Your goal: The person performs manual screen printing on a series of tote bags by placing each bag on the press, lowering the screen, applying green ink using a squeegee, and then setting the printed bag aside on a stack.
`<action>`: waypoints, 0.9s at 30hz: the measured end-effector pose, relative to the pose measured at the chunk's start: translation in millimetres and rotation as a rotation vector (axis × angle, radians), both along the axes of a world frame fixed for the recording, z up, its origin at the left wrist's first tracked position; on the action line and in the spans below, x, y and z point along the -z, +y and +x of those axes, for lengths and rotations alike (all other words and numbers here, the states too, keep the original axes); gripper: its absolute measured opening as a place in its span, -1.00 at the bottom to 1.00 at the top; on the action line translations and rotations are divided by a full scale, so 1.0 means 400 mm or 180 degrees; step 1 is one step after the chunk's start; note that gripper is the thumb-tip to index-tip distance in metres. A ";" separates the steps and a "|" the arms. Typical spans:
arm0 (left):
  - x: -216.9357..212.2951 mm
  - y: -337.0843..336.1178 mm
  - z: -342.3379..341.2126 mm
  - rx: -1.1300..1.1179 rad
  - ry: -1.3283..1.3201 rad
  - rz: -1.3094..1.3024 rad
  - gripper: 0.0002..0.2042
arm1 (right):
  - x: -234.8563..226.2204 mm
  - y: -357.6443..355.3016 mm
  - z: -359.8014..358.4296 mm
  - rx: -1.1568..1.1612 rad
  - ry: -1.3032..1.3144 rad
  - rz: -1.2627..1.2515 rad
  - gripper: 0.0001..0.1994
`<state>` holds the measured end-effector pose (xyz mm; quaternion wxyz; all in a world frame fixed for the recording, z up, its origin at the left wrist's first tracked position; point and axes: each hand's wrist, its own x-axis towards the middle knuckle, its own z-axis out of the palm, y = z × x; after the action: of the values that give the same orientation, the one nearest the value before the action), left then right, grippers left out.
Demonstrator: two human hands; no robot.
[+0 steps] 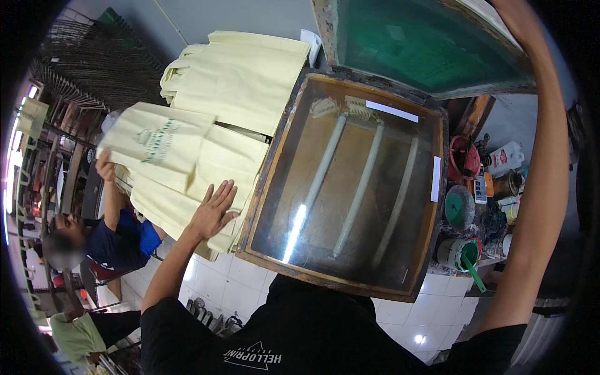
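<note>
My left hand (214, 211) lies flat with fingers stretched on a stack of cream fabric bags (222, 156), beside the left edge of a glass-topped wooden light table (375, 187). Up at the right, my right hand (520, 22) grips the outer edge of a raised screen printing frame (431, 47); its fingertips are partly hidden. Green mesh fills that frame, which stands tilted up from the table's far side. A co-worker's hand (106, 167) holds the corner of a cream bag with a green print (159, 137) on the left.
More cream bags (240, 75) are piled at the back left. Along the table's right side stand a bowl of green ink (459, 206), a tub with a green spatula (472, 265), a red bucket (464, 156) and a white jug (505, 157). A seated co-worker (119, 240) is at the left.
</note>
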<state>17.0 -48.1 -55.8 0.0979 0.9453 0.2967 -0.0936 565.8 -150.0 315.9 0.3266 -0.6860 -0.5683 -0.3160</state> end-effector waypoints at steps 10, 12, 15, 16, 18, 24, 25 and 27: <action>-0.141 -0.046 0.214 -0.1615 -0.1495 -0.2084 -0.47 | -0.021 -0.007 -0.004 0.0262 0.0318 -0.0278 -0.58; -0.087 -0.086 0.306 -0.0553 -0.1310 -0.1152 -0.47 | -0.035 -0.025 0.006 0.0317 0.0302 -0.0245 -0.57; -0.041 -0.089 0.239 -0.0350 -0.0889 -0.0304 -0.46 | -0.019 0.007 0.003 0.0202 0.0397 -0.0275 -0.57; -0.043 -0.074 0.223 -0.0225 -0.0892 -0.0127 -0.45 | -0.028 -0.006 0.001 0.0345 0.0392 -0.0359 -0.58; -0.062 -0.073 0.213 -0.0292 -0.0776 0.0176 -0.46 | -0.025 -0.016 0.024 0.0236 0.0368 -0.0340 -0.60; 0.008 -0.132 0.177 -0.0996 -0.1445 0.0388 -0.59 | 0.011 -0.006 -0.018 0.0017 0.0060 -0.0054 -0.66; -0.001 -0.138 0.178 -0.1193 -0.1473 0.0404 -0.61 | -0.016 -0.007 -0.024 0.0259 0.0312 -0.0287 -0.66; -0.027 -0.133 0.162 -0.0963 -0.1218 0.0629 -0.64 | -0.026 -0.001 -0.011 0.0258 0.0563 -0.0386 -0.67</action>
<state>81.9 -101.4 -45.0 0.0723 0.8957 0.4184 0.1320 561.4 -150.2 326.3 0.3203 -0.7521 -0.5271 -0.2322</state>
